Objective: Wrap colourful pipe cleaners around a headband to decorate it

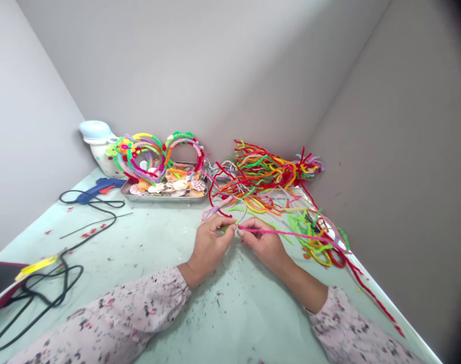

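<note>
My left hand (212,244) is closed in a pinch on a thin hoop, apparently a headband (246,206), whose grey curve rises behind the fingertips. Its far left side is wrapped in lavender and pink fuzz (217,208). A bit of green (224,229) shows between the left thumb and fingers. Just beside it, my right hand (263,243) pinches a bright pink pipe cleaner (291,233) close to the hoop, and its long end runs off to the right. The fingertips of both hands nearly meet, partly hiding where the pipe cleaner and hoop join.
Finished fuzzy headbands (144,154) stand on a metal tray (169,199) of seashells. Loose pipe cleaners (264,164) heap at the back right, with green scraps (304,230) nearer. A blue glue gun (101,188) and its black cord (89,242) lie left, before a white jar (101,151).
</note>
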### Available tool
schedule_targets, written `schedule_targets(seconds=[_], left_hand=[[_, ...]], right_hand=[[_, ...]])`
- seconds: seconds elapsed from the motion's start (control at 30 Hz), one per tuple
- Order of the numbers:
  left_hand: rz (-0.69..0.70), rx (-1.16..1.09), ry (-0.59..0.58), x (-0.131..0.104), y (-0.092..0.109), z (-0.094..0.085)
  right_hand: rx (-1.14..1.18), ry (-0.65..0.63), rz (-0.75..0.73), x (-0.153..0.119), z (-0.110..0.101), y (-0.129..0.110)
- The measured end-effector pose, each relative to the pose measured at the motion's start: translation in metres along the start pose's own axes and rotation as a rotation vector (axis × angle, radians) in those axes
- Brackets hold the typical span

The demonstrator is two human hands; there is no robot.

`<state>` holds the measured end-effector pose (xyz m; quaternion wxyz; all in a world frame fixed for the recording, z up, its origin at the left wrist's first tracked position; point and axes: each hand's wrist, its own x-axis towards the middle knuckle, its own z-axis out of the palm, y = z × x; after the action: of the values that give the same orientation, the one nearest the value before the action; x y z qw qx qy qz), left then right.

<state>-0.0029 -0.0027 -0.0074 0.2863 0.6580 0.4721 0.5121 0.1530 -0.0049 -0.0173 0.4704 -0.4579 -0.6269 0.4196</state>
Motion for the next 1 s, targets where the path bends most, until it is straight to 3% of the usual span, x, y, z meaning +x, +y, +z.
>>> schedule_targets(seconds=[0.43, 0.83, 1.0], left_hand=[[0.117, 0.095, 0.011, -0.0008, -0.0004, -0.0011], [0.127, 0.161, -0.009, -0.0015, 0.0005, -0.0003], [0.115, 0.193, -0.024, -0.0016, 0.0014, 0.0001]], right_hand=[[-0.001, 0.038, -0.007, -0.0018, 0.0011, -0.0026], [-0.056, 0.085, -0.010, -0.0012, 0.0021, -0.0007], [-0.094, 0.142, -0.087, 0.0005, 0.0036, 0.0015]])
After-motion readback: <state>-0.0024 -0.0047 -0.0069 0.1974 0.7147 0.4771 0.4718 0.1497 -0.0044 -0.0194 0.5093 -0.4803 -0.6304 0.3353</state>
